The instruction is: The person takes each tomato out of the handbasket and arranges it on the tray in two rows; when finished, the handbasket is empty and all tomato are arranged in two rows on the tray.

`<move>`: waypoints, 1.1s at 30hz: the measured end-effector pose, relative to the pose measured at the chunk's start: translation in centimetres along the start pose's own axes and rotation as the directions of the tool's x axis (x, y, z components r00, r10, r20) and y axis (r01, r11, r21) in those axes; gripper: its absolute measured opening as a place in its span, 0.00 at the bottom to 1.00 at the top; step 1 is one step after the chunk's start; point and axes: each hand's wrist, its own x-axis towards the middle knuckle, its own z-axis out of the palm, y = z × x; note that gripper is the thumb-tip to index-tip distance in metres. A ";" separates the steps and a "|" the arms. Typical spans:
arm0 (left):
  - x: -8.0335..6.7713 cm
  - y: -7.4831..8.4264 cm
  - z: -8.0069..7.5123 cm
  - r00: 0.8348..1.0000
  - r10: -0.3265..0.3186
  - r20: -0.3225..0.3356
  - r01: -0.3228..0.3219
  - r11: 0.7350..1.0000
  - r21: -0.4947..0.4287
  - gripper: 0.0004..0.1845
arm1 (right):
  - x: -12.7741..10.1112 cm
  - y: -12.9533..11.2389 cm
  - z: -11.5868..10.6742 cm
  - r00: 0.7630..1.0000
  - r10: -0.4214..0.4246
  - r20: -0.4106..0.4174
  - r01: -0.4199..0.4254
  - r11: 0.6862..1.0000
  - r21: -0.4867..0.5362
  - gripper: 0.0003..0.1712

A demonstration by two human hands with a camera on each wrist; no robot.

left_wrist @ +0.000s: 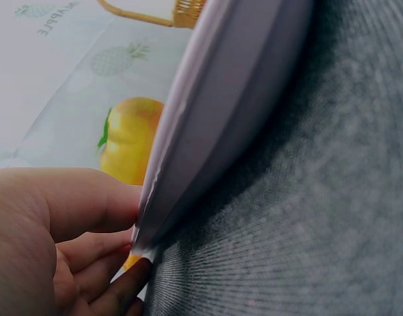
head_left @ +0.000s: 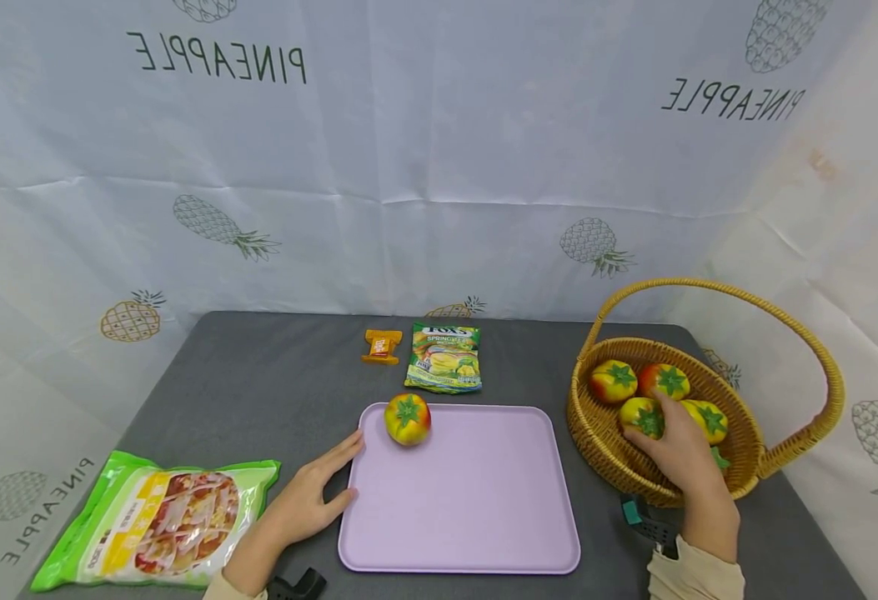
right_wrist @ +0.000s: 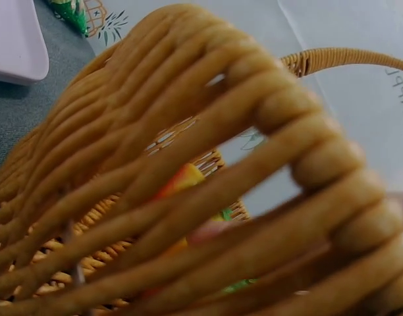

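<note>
A lilac tray [head_left: 461, 500] lies on the dark tabletop with one red-and-yellow tomato-like fruit [head_left: 408, 419] near its far left corner. Along the tray's left edge, my left hand [head_left: 305, 502] touches the rim with thumb and fingertips, fingers mostly straight. To the right stands a wicker basket [head_left: 596, 446] holding several similar fruits with green leafy tops. Inside it, my right hand [head_left: 680, 450] pinches a yellow-green fruit [head_left: 640, 416] between thumb and fingers. In the right wrist view, the basket's woven wall [right_wrist: 188, 151] hides most of that hand.
Behind the tray lie a green FOX'S candy bag [head_left: 444, 358] and a small orange wrapped snack [head_left: 382, 347]. A large green food package [head_left: 176, 525] is at the front left. The tall basket handle [head_left: 806, 333] arches to the right. A pineapple-print cloth hangs behind.
</note>
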 end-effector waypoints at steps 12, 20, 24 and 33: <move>0.0 0.0 0.0 1.000 -0.005 0.005 0.005 1.000 -0.009 0.33 | 0.2 0.4 0.2 0.999 0.044 -0.025 -0.045 0.998 -0.054 0.44; 0.0 0.0 0.1 1.000 0.003 -0.009 -0.003 1.000 -0.005 0.32 | 0.0 0.4 0.5 0.996 0.039 -0.078 -0.045 0.995 -0.087 0.43; -0.1 0.0 0.1 0.999 0.020 -0.025 -0.020 1.000 0.004 0.32 | -0.1 0.1 0.1 0.996 0.023 -0.088 -0.032 0.995 -0.096 0.43; 0.0 0.0 0.1 0.999 0.026 -0.032 -0.026 1.000 0.012 0.32 | -0.9 -2.1 -0.7 0.988 -0.021 -0.154 0.014 0.999 -0.044 0.44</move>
